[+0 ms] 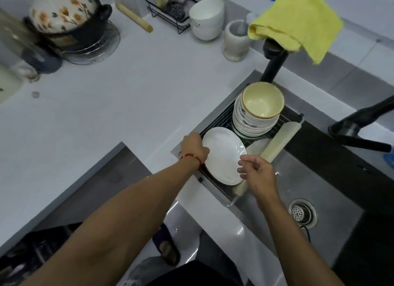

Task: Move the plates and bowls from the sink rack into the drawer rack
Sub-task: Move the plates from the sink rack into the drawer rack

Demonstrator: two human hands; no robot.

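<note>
A white plate (221,154) lies tilted on the wire sink rack (226,115) at the sink's left end. My left hand (194,147), a red string at its wrist, grips the plate's left rim. At the plate's right rim is my right hand (257,172), fingers apart and touching or nearly touching the edge. Behind the plate on the rack stands a stack of white bowls (249,123) with a cream-yellow bowl (263,100) on top. At the lower left a dark opening (42,249) below the counter shows; its contents are too dark to tell.
A steel sink basin (319,179) with a drain (302,213) lies to the right. A black faucet (274,57) carries a yellow cloth (298,19). White bowls (206,19), a mortar (236,42), a flowered pot (64,10) and a rolling pin (134,17) stand at the counter's back.
</note>
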